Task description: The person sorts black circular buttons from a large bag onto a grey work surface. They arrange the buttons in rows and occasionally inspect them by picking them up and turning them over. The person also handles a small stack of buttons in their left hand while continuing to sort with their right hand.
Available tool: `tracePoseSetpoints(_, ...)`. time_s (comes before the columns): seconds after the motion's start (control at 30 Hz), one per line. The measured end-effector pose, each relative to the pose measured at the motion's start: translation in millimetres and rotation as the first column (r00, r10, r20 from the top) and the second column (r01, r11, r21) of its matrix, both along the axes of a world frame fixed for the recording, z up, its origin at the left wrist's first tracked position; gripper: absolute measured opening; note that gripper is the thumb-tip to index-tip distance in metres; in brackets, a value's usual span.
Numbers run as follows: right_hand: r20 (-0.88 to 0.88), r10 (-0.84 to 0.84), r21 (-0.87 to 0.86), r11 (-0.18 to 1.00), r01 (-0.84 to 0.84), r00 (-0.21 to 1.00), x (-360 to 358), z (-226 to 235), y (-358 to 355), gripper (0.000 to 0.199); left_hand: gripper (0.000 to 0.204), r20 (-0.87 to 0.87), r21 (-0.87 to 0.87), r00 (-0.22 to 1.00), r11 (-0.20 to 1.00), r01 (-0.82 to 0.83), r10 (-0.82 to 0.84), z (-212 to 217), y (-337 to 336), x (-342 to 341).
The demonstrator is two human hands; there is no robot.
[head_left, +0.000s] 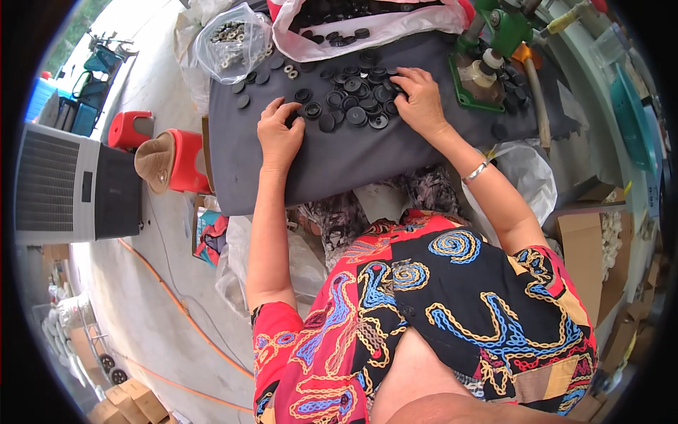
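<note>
A loose pile of black round plastic caps (357,116) lies on the grey-covered table between my two hands. At the pile's left side, my left hand (280,134) has its fingers curled, with a dark cap partly showing between thumb and forefinger. On the pile's right edge rests my right hand (421,102), thumb and fingers bent around a black cap that they partly hide. A few single caps (243,101) lie apart on the left of the table, and two small pale rings (290,71) sit behind the pile.
A clear bag of small metal-looking rings (229,42) stands back left. Behind the pile lies an open white sack (402,30) of black parts. A green hand press (487,67) and a wooden-handled tool (538,106) are at right. A red stool (189,161) stands left of the table.
</note>
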State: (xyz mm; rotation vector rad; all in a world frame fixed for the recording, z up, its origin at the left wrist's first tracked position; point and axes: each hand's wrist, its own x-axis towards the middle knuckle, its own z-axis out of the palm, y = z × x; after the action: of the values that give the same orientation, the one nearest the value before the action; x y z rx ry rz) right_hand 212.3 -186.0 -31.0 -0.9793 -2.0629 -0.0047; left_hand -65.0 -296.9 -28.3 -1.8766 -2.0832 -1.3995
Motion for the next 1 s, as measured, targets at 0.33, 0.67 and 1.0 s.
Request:
tracePoseSetpoints(0.33,0.155,0.085,-0.063,0.995,-0.076,0.984,18.2,1.6,-15.7,0.049,0.037,0.169,-0.028,0.984,0.997,0.069,-0.063,9.0,-54.2,-20.5)
tracePoseSetpoints(0.67,0.205,-0.11,0.074,0.993,0.096,0.973,14.1,2.4,-25.1,0.035,0.025,-0.151,-0.024,0.989,1.0,0.003,-0.006,4.5,-62.7,-30.8)
tracePoseSetpoints(1.0,0.063,-0.045,0.157,0.987,0.034,0.997,9.2,18.3,-29.5,0.022,0.029,-0.431,-0.047,0.902,0.998,-0.04,0.016,1.2,-17.6,-9.4)
